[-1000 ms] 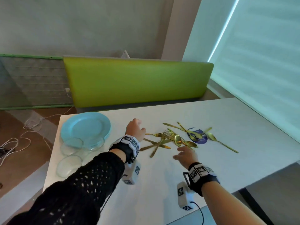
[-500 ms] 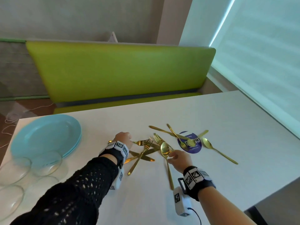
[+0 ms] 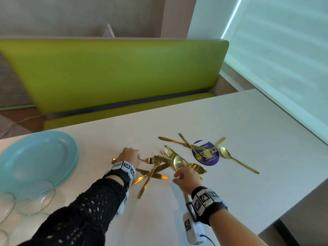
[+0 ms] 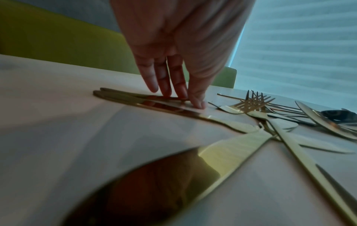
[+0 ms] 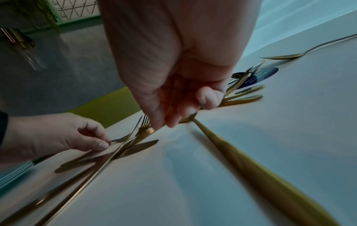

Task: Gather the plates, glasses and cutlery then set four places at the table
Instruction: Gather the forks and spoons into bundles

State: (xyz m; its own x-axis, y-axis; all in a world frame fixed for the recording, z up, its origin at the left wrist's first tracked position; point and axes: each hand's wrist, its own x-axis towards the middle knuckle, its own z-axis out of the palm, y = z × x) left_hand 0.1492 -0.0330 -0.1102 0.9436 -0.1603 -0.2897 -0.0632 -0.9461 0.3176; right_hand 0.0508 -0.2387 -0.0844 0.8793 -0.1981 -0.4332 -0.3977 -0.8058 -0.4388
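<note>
Left hand: the left hand point(image 3: 130, 155) is down on the table point(image 3: 248, 125) at the near-left edge of the cutlery pile; in the right wrist view its thumb and forefinger pinch the thin handle of a fork point(image 3: 150, 160), and in its own view the straight fingertips point(image 4: 197, 102) press on the handles lying under them.
Right hand: the right hand point(image 3: 186, 178) grips a spoon point(image 3: 178, 163) by the neck, fingers curled round it, bowl tilted up off the table and the long handle running back under the wrist.
Cutlery: gold knives, forks and spoons lie crossed in a loose heap mid-table, between and beyond the two hands; two knives point(image 3: 152, 174) cross just in front of the left wrist.
Lone spoon: one spoon point(image 3: 236, 159) lies apart on the right of the heap.
Sticker: a round dark-blue sticker point(image 3: 206, 156) sits on the tabletop under some of the far pieces.
Plates: a stack of pale-blue plates point(image 3: 37, 158) rests at the left end of the table.
Glassware: clear glass pieces point(image 3: 35, 197) sit at the near-left corner, just beside the plates; glasses or bowls, I cannot tell.
Bench: a green bench point(image 3: 113, 75) runs along the far side of the table.
</note>
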